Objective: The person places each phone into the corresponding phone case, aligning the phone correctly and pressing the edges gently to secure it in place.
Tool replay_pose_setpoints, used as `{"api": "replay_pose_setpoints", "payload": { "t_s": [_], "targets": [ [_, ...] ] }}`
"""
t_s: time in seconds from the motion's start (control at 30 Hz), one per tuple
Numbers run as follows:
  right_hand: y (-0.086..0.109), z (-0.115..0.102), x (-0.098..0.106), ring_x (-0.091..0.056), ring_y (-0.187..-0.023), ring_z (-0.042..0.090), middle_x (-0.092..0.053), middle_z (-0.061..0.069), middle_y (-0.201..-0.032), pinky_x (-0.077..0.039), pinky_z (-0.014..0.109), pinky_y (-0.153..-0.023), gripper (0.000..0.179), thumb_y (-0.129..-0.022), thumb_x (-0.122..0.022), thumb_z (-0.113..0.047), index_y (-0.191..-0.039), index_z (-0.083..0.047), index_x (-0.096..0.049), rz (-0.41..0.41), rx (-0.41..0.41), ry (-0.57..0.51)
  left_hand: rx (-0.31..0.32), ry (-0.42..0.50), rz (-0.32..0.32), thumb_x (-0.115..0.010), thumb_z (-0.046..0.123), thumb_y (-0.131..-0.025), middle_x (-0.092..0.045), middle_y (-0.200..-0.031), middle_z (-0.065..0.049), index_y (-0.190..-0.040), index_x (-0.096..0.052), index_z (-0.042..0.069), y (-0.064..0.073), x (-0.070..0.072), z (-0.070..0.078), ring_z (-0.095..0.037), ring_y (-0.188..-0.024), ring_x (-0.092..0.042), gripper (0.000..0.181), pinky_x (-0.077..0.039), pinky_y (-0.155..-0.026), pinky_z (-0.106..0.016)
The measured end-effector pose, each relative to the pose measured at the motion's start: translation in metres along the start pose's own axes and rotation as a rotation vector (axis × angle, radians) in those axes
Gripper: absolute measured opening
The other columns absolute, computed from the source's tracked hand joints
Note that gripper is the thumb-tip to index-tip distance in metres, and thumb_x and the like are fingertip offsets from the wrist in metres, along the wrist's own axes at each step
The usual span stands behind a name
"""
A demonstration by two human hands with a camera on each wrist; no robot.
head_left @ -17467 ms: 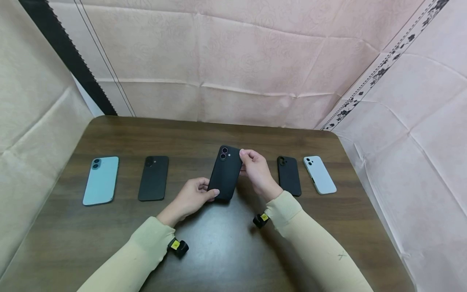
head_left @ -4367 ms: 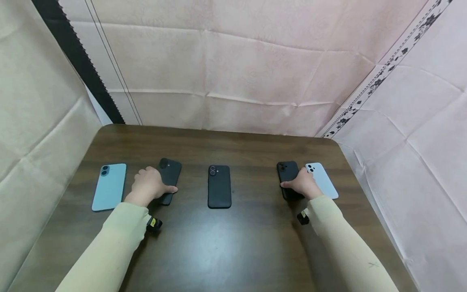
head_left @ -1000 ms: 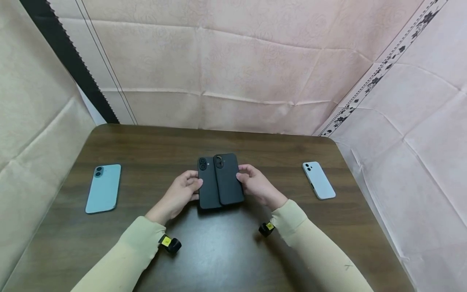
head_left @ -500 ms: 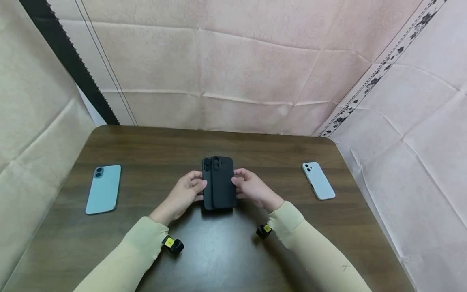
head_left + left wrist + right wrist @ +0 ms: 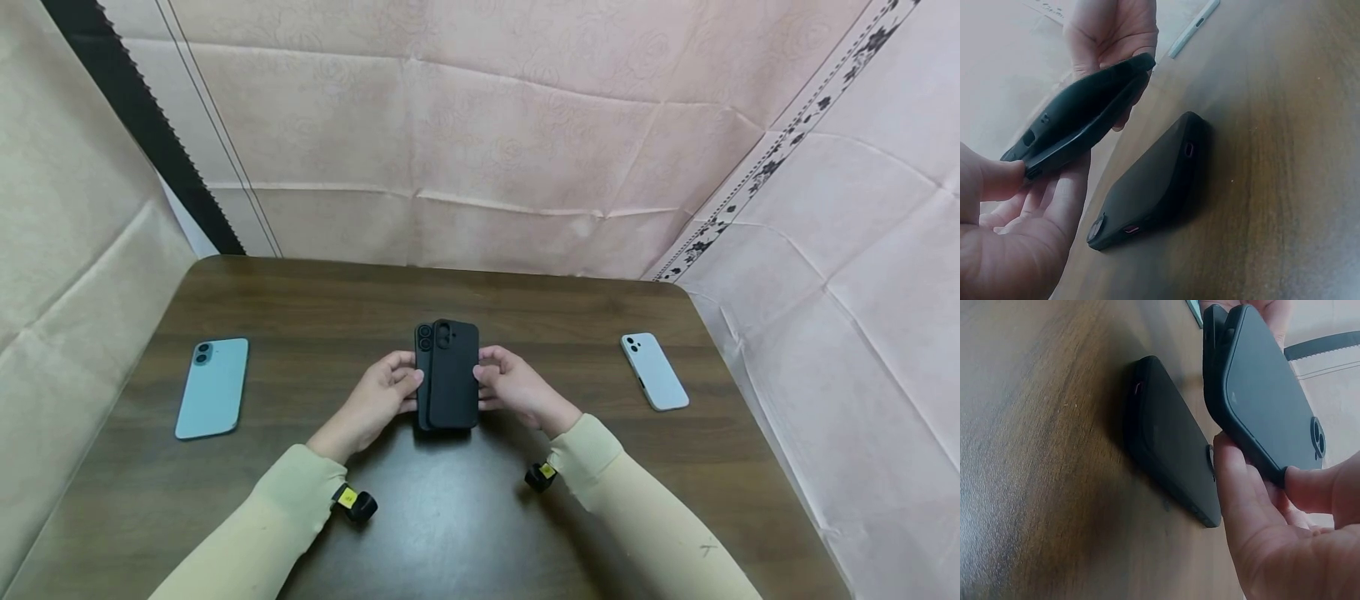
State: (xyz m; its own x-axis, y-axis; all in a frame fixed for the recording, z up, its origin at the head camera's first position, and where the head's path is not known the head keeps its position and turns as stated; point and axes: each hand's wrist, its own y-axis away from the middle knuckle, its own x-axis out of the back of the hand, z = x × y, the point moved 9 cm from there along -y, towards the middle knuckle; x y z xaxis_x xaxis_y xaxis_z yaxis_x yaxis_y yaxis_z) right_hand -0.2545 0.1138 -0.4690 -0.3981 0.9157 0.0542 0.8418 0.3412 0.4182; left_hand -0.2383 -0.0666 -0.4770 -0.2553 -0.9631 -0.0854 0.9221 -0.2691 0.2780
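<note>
My left hand (image 5: pixel 378 404) pinches a dark phone-shaped slab (image 5: pixel 424 357) with two camera rings by its left edge. Thumb and fingers of my right hand (image 5: pixel 517 387) grip the right edge of a black phone case (image 5: pixel 454 379). That case overlaps most of the slab, camera ends away from me. In the left wrist view, a wedge-shaped gap shows between the two, and the case's side has small slots. Below them, apart, a black phone (image 5: pixel 1154 169) lies on the table; the held pieces hide it in the head view.
A light blue phone (image 5: pixel 212 387) lies toward the table's left side, its lenses up. Toward the right lies a pale, near-white phone (image 5: pixel 655 371), slightly turned. The brown wooden table (image 5: pixel 450 292) meets hanging light cloth (image 5: pixel 517 150) at the back and sides.
Earlier, both hands held the middle phone; later it lay down while each hand touched a dark piece at its side. Those pieces came together over the middle and now overlap more.
</note>
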Motion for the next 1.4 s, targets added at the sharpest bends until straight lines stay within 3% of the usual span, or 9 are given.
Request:
{"api": "replay_pose_setpoints", "payload": {
  "t_s": [0.77,1.13,1.27,1.4],
  "targets": [
    [0.0015,0.0006,-0.0004,-0.067,-0.095,0.029,-0.063,0.015,-0.115,-0.055,0.042,-0.08,0.037,-0.102,-0.05,-0.015,-0.138,-0.012,-0.041,-0.003,-0.019,0.013,-0.005,-0.004,-0.033,-0.046,0.014,-0.104,-0.056,-0.13,-0.017,-0.142,-0.04,0.006,0.0,-0.0044,-0.0005,-0.025,-0.111,-0.06,0.039,-0.052,-0.088,-0.039],
    [-0.0005,0.0027,0.0,-0.068,-0.09,0.029,-0.067,0.015,-0.109,-0.056,0.042,-0.077,0.035,-0.102,-0.05,-0.014,-0.136,-0.011,-0.044,0.005,-0.011,0.005,-0.001,0.071,-0.043,-0.038,0.018,-0.106,-0.058,-0.127,-0.018,-0.139,-0.043,0.005,-0.0035,-0.0079,-0.0048,-0.027,-0.105,-0.062,0.036,-0.053,-0.086,-0.038],
    [-0.0004,0.0025,0.0003,-0.068,-0.09,0.029,-0.067,0.015,-0.108,-0.056,0.042,-0.077,0.035,-0.101,-0.052,-0.014,-0.136,-0.011,-0.044,0.01,-0.006,-0.001,-0.001,0.073,-0.031,-0.043,0.033,-0.104,-0.058,-0.128,-0.017,-0.139,-0.045,0.007,-0.0027,-0.0078,-0.0041,-0.027,-0.106,-0.062,0.043,-0.053,-0.086,-0.039],
    [-0.0002,0.0014,-0.0007,-0.069,-0.091,0.03,-0.068,0.015,-0.108,-0.055,0.045,-0.079,0.037,-0.1,-0.054,-0.015,-0.136,-0.011,-0.045,0.007,0.002,-0.02,0.007,0.035,0.001,-0.058,0.039,-0.097,-0.06,-0.127,-0.013,-0.137,-0.047,0.009,-0.0033,-0.0061,-0.0048,-0.024,-0.107,-0.063,0.052,-0.054,-0.084,-0.038]
  ]
}}
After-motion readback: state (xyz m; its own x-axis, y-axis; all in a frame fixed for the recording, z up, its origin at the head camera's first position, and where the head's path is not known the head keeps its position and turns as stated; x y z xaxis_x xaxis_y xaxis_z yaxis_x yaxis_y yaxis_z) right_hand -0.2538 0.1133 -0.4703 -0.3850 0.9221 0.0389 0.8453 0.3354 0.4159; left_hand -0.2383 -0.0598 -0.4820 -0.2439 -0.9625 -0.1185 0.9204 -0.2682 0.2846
